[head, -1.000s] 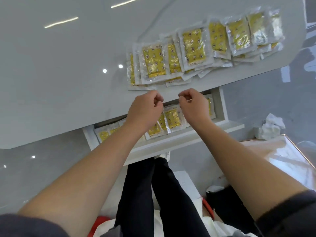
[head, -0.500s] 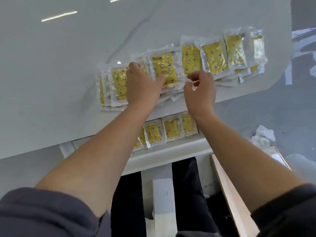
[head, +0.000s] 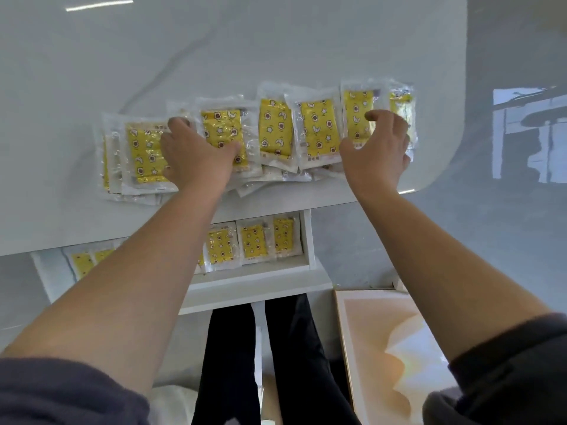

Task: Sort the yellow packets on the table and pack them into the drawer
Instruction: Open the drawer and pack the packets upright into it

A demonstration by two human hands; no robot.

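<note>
Station check, head view.

On glossy white table top (head: 214,56), near front edge: overlapping row of flat clear-plastic yellow packets (head: 276,130) (star and moon print on the yellow part), running side to side, with more pkts partly tucked beneath.

left hand (head: 196,154): palm down on left part of row, fingers fairly straight & spread, thumb lying across a pkt toward row's middle. Pressing flat, no curl round anything.

right hand (head: 377,151): arched over right end of row, fingers bent w/ tips down on pkts, thumb set well apart at near side. Wide span. Cannot tell whether any pkt is actually pinched.

Below table edge: open white drawer (head: 254,283), drawn out toward the person. Inside: packed packets (head: 253,240) of same type, laid side by side in one row, middle stretch hidden behind left forearm.

Forearms bare, dark grey sleeves (head: 61,394) ending approx. at elbows. Black trouser legs (head: 230,363) beneath drawer front. On R, beside legs: flat peach-and-white panel (head: 383,348) w/ thin pale frame. Beyond table's rounded R corner: glossy grey floor (head: 491,225) w/ bright reflection.
</note>
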